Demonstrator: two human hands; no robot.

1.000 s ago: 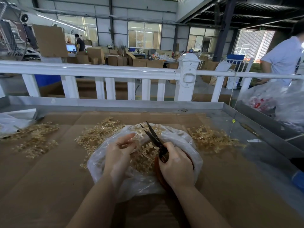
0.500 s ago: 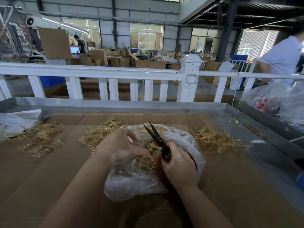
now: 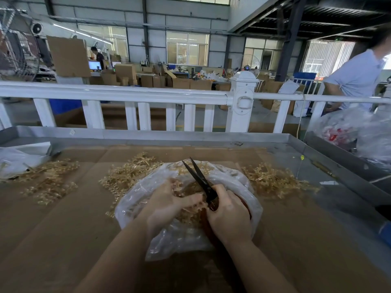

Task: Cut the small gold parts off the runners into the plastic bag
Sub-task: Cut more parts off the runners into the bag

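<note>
1. Right hand point(image 3: 229, 216) grips the scissors point(image 3: 201, 182) by their handles, fingers curled round them; the two dark blades stand a little apart and point up and away over the bag point(image 3: 188, 240).
2. Left hand point(image 3: 169, 205) lies inside the bag's mouth with its fingers curled on a runner point(image 3: 191, 209), whose gold twigs show between the two hands, just beside the scissor pivot.
3. Against half a second ago, the left hand has dropped lower and deeper into the bag and now sits close against the right hand; a second ago it was at the bag's near-left edge. The scissors have kept nearly the same tilt.
4. The bag is clear, crumpled plastic, open at the top, resting on the brown cardboard point(image 3: 63, 240) that covers the table; a reddish rim shows through it under the right hand. Small gold bits lie inside it, blurred.
5. Behind the bag, touching its far-left edge, lies a pile of gold runners point(image 3: 129, 175); another pile point(image 3: 275, 180) lies to the right, and a third point(image 3: 48, 180) well to the left.
6. Farther back stand the metal table rim point(image 3: 169, 135) and a white railing point(image 3: 127, 94); a person in a pale shirt point(image 3: 357, 79) stands at far right.
</note>
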